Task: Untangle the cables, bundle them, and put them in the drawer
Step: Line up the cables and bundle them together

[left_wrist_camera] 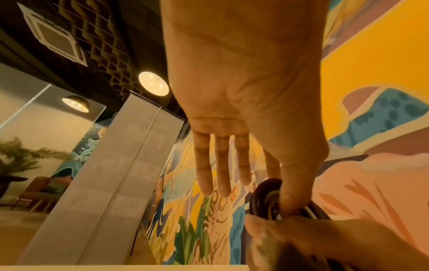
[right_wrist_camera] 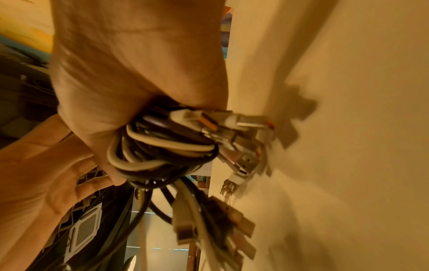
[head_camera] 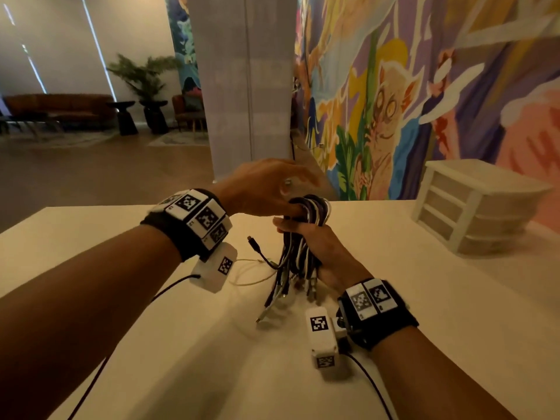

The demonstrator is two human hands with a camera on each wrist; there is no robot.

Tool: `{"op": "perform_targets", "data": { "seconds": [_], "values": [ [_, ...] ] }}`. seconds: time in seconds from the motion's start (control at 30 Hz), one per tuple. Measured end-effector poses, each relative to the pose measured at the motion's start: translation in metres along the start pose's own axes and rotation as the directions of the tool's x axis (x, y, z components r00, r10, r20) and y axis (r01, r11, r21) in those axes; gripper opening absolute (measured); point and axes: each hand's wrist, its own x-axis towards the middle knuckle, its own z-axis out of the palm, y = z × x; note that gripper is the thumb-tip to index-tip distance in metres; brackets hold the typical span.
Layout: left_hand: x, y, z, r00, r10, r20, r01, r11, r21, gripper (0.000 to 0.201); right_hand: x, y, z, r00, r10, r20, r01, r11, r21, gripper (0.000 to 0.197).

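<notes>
Right hand (head_camera: 321, 253) grips the cables (head_camera: 298, 253) upright above the surface (head_camera: 181, 344); left hand (head_camera: 260, 186) pinches their top loop.

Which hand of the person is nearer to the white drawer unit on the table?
The right hand. It holds the cable bundle near the table's middle, with the drawer unit off to its right. The left hand touches the bundle's top, further left.
</notes>
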Motion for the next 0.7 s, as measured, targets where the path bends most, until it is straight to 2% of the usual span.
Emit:
{"op": "perform_targets", "data": {
  "seconds": [0.1,0.2,0.3,0.43,0.53,0.6,0.7],
  "values": [
    [0.009,0.002,0.0,0.997,0.071,0.032,-0.074,0.991,0.112,0.056,-0.003,0.001,0.001,0.998,0.017,0.06,-0.017,1.0,-0.004,0.04],
    [0.013,0.009,-0.002,0.976,0.172,0.137,-0.202,0.948,0.247,0.06,-0.003,0.0,0.001,0.995,0.02,0.099,-0.017,0.999,-0.038,0.048],
    [0.014,0.012,-0.004,0.961,0.252,0.119,-0.277,0.903,0.329,0.053,-0.006,-0.005,-0.003,0.987,-0.002,0.163,0.014,0.997,-0.074,0.043],
    [0.005,0.013,-0.006,0.938,0.328,0.111,-0.345,0.858,0.381,0.036,-0.015,-0.01,-0.01,0.938,0.027,0.344,0.007,0.995,-0.096,0.04],
    [0.003,0.007,-0.004,0.898,0.419,0.135,-0.431,0.778,0.457,0.035,-0.019,-0.01,-0.009,0.888,0.015,0.46,-0.003,1.0,-0.027,0.017],
    [0.002,0.004,0.0,0.914,0.394,0.098,-0.396,0.813,0.426,0.036,-0.02,-0.009,-0.007,0.884,0.013,0.467,0.0,1.0,-0.027,0.014],
    [-0.002,0.005,0.013,0.98,0.171,0.1,-0.181,0.979,0.097,0.054,-0.019,-0.007,-0.006,0.877,-0.008,0.48,0.054,0.995,-0.082,0.011]
  ]
}}
